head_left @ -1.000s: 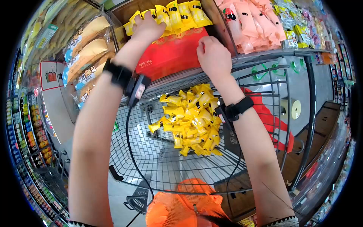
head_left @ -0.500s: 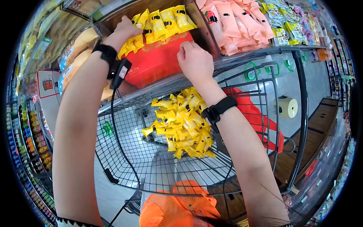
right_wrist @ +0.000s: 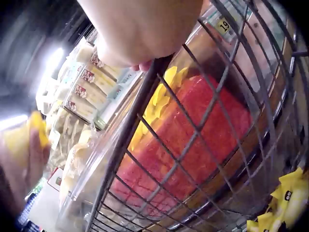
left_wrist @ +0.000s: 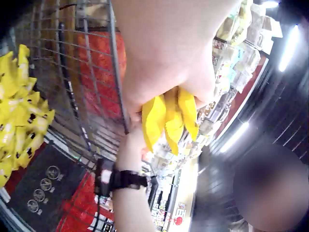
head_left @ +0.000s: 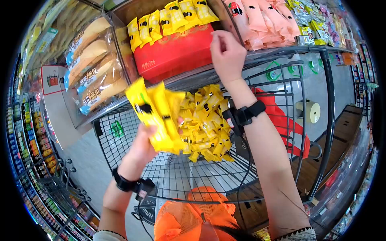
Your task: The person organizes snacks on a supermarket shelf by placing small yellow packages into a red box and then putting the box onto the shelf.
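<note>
My left hand (head_left: 140, 141) grips three upright yellow snack packets (head_left: 159, 116) above the left part of a wire shopping cart (head_left: 189, 200). Their yellow ends (left_wrist: 173, 123) stick out past the fingers in the left wrist view. A heap of similar yellow packets (head_left: 207, 128) lies in the cart, partly covered by the held ones. Over the far rim of the cart, my right hand (head_left: 228, 56) hangs loosely curled with nothing in it. It is beside the right end of a red box (head_left: 173, 54), where a row of yellow packets (head_left: 171, 20) stands along the back edge.
Pink packets (head_left: 261, 24) fill the shelf bin to the right. Long bagged breads (head_left: 96, 66) lie to the left. A red cloth (head_left: 277, 116) hangs on the cart's right side, and a pale yellow roll-shaped stool (head_left: 309, 111) stands beyond it.
My left hand has left the row on the shelf and come back over the cart with packets in its grip. The right hand stays near the red box's right end.
</note>
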